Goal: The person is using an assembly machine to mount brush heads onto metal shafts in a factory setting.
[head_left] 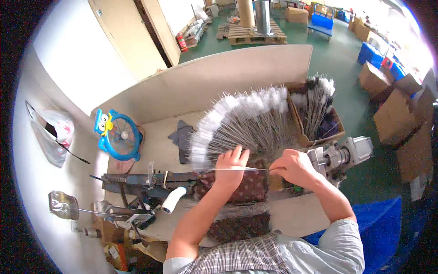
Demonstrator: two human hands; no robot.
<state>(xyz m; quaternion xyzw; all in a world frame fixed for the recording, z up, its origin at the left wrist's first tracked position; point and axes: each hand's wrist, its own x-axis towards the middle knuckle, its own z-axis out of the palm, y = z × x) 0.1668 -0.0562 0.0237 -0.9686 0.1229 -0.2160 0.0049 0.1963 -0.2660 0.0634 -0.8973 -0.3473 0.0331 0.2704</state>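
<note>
- Right hand (pixel 295 168): fingertips curled under, grip on the thin rod (pixel 242 170) not visible.
- Left hand (pixel 232 168) covers part of the dark patterned cloth (pixel 253 187).
- Rod fan (pixel 242 123): single wires too fine to separate.
- Cardboard box (pixel 319 121) contents unclear.

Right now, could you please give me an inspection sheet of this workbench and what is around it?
Surface: pale bench top with a low board wall behind it.
Job's things: a fan of thin metal rods with white tips spread on the bench; one thin rod held level between both hands over a dark patterned cloth.
Clutter: blue toy-like fan, dark metal tool with white handle, cardboard box of more rods.
Hands: left hand flat on the rods and cloth; right hand pinching the rod's end.
Cables: nothing seen.
Surroundings: grey motor at the right, cardboard boxes, wooden pallets on a green floor.
</note>
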